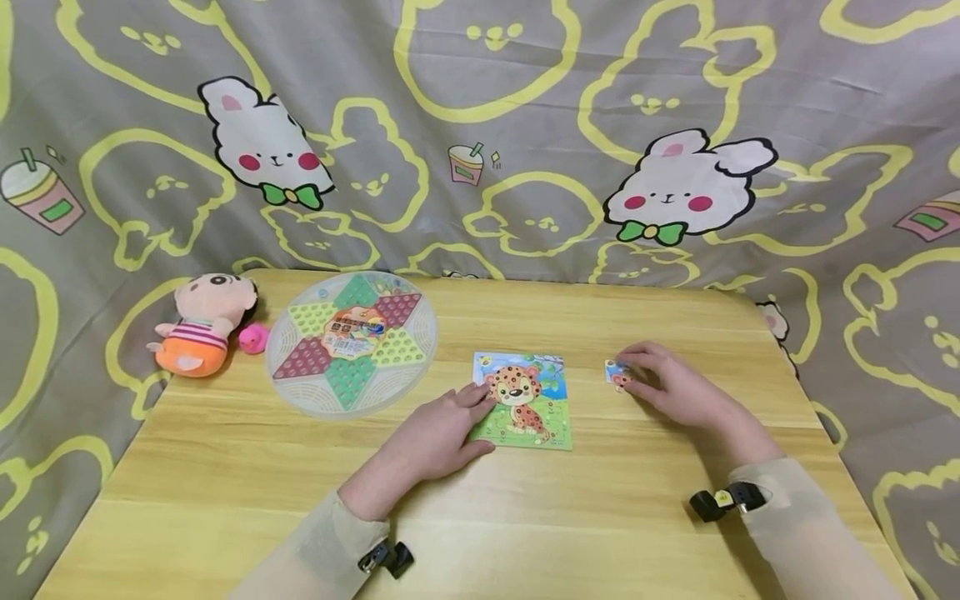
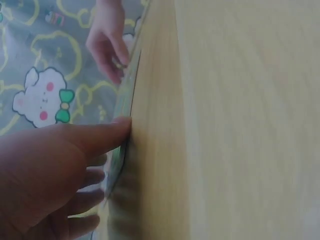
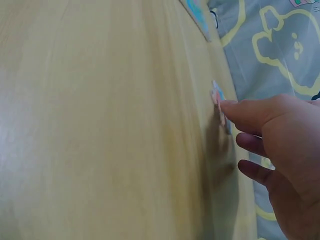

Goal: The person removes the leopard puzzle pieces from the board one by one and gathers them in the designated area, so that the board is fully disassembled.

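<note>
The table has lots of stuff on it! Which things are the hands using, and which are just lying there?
Being used:
- leopard puzzle, under the left hand
- loose puzzle piece, touched by the right hand

Just lying about:
- round checkers board
- plush doll
- pink duck

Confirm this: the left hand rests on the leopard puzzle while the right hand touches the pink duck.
Wrong thing: the right hand touches a loose puzzle piece, not the duck, as the head view shows. The left hand does rest on the puzzle.
</note>
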`<state>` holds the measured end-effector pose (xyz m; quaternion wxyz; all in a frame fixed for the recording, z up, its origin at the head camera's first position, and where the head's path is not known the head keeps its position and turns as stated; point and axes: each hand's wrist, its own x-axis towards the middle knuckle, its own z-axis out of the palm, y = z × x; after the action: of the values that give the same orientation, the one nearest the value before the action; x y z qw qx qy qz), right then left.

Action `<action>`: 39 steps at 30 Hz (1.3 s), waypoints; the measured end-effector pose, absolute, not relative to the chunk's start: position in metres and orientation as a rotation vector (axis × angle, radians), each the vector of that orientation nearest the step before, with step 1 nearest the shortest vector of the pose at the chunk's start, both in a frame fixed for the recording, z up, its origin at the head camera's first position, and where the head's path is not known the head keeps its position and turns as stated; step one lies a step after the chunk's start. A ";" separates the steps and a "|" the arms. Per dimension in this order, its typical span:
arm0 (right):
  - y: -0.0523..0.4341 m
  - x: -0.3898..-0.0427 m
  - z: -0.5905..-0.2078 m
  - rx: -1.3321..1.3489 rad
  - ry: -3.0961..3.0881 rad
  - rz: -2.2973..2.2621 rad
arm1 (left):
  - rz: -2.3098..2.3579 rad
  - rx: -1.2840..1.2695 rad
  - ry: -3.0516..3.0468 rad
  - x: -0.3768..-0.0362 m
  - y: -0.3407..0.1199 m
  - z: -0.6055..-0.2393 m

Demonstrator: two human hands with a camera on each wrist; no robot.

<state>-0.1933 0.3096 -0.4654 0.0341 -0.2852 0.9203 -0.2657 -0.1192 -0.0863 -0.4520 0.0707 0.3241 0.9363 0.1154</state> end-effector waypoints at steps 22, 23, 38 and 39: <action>0.242 -0.204 -0.427 -1.036 2.725 -0.784 | 0.165 0.868 2.903 -0.114 -0.030 -0.453; 0.238 -0.205 -0.427 -1.050 2.718 -0.773 | 0.164 0.861 2.901 -0.113 -0.030 -0.453; 0.186 -0.220 -0.441 -1.163 2.586 -0.716 | 0.071 0.894 2.858 -0.118 -0.015 -0.447; 0.183 -0.221 -0.443 -1.163 2.578 -0.716 | 0.066 0.901 2.856 -0.118 -0.015 -0.446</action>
<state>-0.2215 0.1826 -0.4425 0.1117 -0.3960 0.8782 -0.2440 -0.1181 -0.0150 -0.4463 0.0728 0.3000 0.9509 0.0219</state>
